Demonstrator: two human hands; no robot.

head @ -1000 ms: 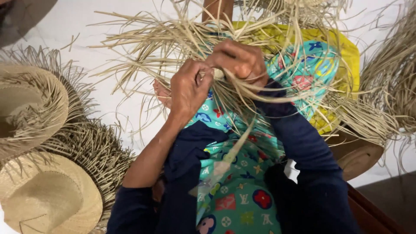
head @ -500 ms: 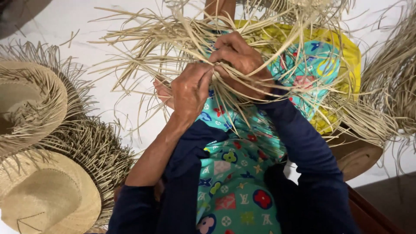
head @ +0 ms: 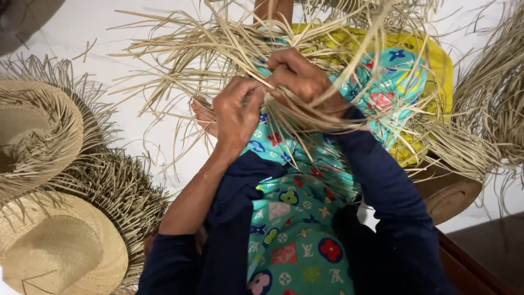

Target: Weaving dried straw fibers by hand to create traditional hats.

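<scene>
Right now your left hand (head: 236, 112) and right hand (head: 302, 82) meet knuckle-to-knuckle, each grip pinched narrow on straw strands (head: 218, 49) whose long axes fan up-left, nearer the left.

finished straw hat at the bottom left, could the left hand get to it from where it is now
Probably yes. The finished straw hat lies on the left hand's own side, with only open white floor and fringed woven pieces beside the path. But that hand is closed on the straw strands, so it would have to let go first.
</scene>
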